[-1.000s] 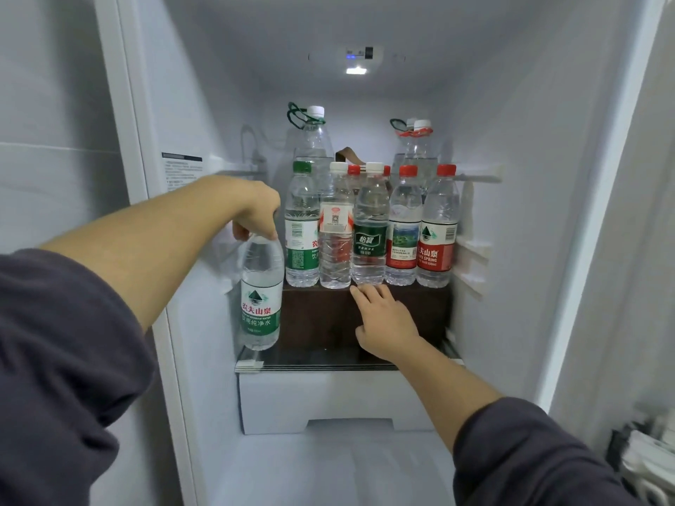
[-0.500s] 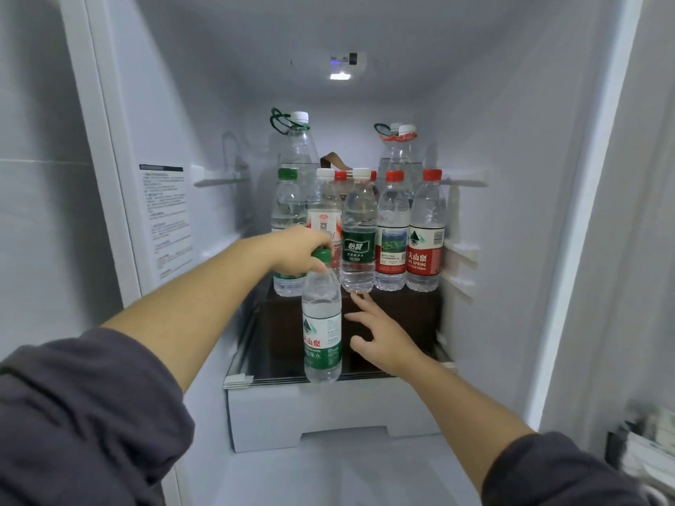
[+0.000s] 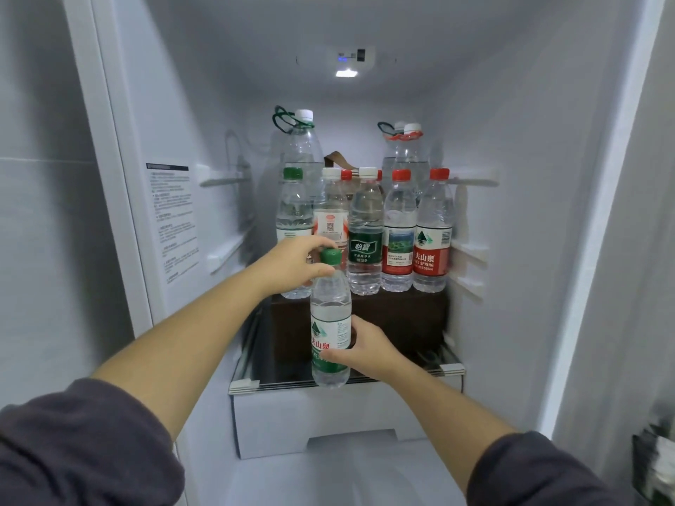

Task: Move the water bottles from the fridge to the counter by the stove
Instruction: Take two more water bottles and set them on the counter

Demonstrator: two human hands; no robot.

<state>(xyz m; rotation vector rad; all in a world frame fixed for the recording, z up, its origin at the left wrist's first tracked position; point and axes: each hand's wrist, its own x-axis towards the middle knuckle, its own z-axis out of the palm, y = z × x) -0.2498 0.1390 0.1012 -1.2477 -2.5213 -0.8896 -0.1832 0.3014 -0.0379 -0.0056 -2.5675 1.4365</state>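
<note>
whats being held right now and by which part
The green-capped water bottle, held by both hands: the left-hand grip holds its neck just under the cap, and the right-hand grip wraps its lower label.

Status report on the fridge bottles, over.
Left hand grips green-capped bottle at neck; right hand holds its label. Bottle upright, clear of other bottles. Nothing blocking.

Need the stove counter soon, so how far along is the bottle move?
Done: nothing confirmable; the counter is out of view. In hand: one green-capped bottle, left hand at its neck, right hand round its label. Left: a front row of five small bottles on the brown box, red caps behind them, big bottles at the back.
</note>
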